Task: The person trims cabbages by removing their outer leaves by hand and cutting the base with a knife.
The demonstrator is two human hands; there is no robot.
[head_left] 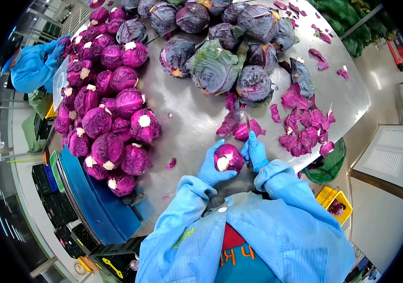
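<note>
In my left hand (212, 166), gloved in blue, sits a trimmed red cabbage (229, 158) with a pale cut patch facing up. My right hand (256, 152), also gloved, is closed around a knife, whose blade (247, 121) points away from me over the steel table (182, 111). Just beyond the cabbage and beside the blade lie loose purple leaves (254, 128). A pile of trimmed red cabbages (108, 147) with white cut stems covers the table's left side. Untrimmed cabbages (215, 68) with dark and green outer leaves are gathered at the far middle.
Leaf scraps (307, 123) are heaped on the right of the table. A green mesh bag (328, 165) and a yellow crate (340, 207) stand below its right edge. Blue panels (90, 198) adjoin the left edge. Another person in blue (33, 66) is at the far left.
</note>
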